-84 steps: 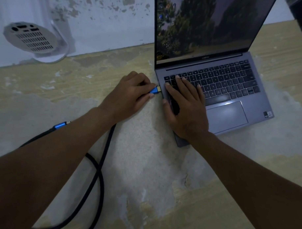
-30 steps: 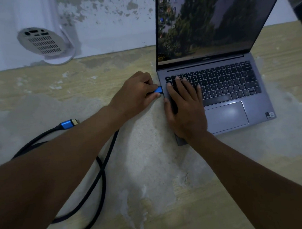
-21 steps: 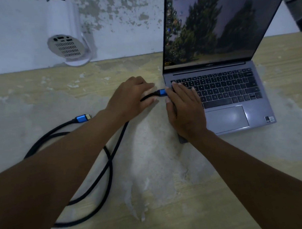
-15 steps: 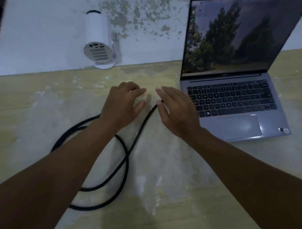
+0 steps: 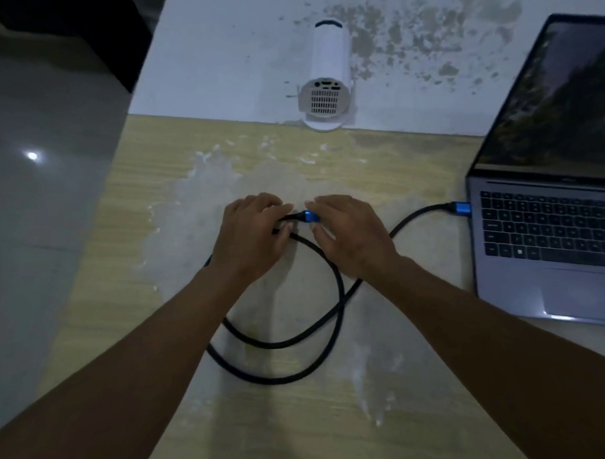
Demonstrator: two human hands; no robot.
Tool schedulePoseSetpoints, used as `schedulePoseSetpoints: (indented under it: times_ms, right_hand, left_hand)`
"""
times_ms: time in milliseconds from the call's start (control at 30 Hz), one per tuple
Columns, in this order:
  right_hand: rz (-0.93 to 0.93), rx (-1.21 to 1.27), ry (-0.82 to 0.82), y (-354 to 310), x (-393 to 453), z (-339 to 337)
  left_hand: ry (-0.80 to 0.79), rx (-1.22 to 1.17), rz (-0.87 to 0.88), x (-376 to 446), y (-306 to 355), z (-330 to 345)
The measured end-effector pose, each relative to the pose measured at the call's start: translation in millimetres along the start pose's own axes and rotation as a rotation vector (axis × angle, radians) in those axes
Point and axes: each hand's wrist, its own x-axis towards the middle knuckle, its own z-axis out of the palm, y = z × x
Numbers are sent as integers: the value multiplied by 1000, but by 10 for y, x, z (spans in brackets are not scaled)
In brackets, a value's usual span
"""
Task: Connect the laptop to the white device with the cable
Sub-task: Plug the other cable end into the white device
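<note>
Left hand (image 5: 251, 236): palm down, fingers curled over the black braided cable (image 5: 335, 317) just behind its free blue metal plug (image 5: 310, 216), closed on the cable. Right hand (image 5: 351, 234): palm down, fingertips touching the far end of that same plug, thumb beneath; whether it pinches or merely steadies cannot be told. Change since a moment ago: both hands have left the edge of the grey open laptop (image 5: 548, 241), well to the right of the right hand, where the other blue plug (image 5: 460, 209) now sits against its left side, seemingly seated. Cable slack: looped on the worn pale wooden table (image 5: 148, 186) beneath both forearms. White cylindrical device with vented rear face (image 5: 326, 98): beyond the fingertips, against the wall, ports facing the hands. Judgement: laptop end done; free plug collected, device end not yet joined
</note>
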Motion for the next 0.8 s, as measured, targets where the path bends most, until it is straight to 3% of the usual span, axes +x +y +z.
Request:
schedulePoseSetpoints:
  times_ms: [400, 533, 800]
  right_hand:
    - [194, -32, -37, -137, 116, 97]
    - [312, 309, 68, -240, 122, -15]
    - [703, 1299, 423, -434, 232, -344]
  left_hand:
    - [-26, -128, 27, -19, -170, 21]
    - [-12, -188, 63, 30, -135, -20]
    - [193, -414, 103, 237, 44, -181]
